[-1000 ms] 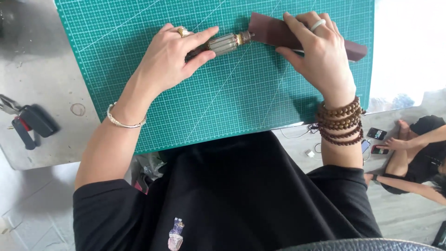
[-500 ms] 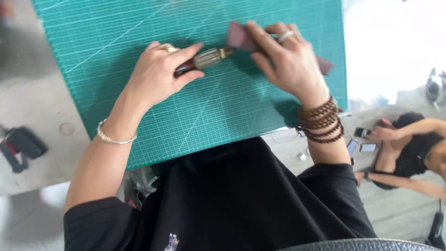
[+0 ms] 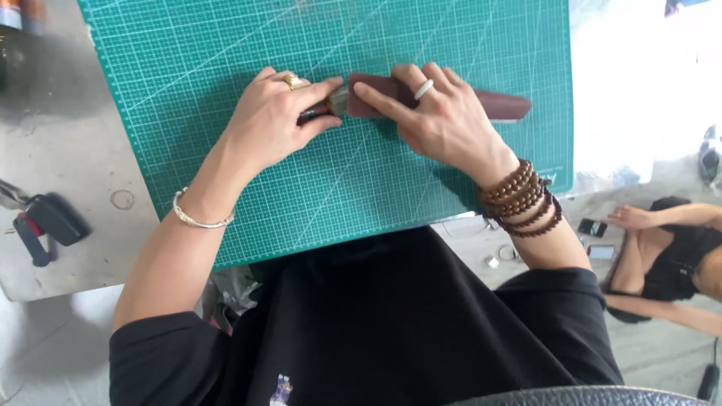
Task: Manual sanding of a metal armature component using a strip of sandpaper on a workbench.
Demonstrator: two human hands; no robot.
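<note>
Hands meet near the middle of a green cutting mat (image 3: 226,60) on a grey table (image 3: 68,150). Nearest, the left hand (image 3: 267,124), with a gold ring and a thin silver bangle, is closed around a knife handle (image 3: 325,110). Just beside it, the right hand (image 3: 444,124), with a white ring and brown bead bracelets, lies flat with fingers spread, pressing down a dark brown leather sheath (image 3: 496,105) that the handle enters. Farther left, a black and red tool (image 3: 41,225) rests on the table.
</note>
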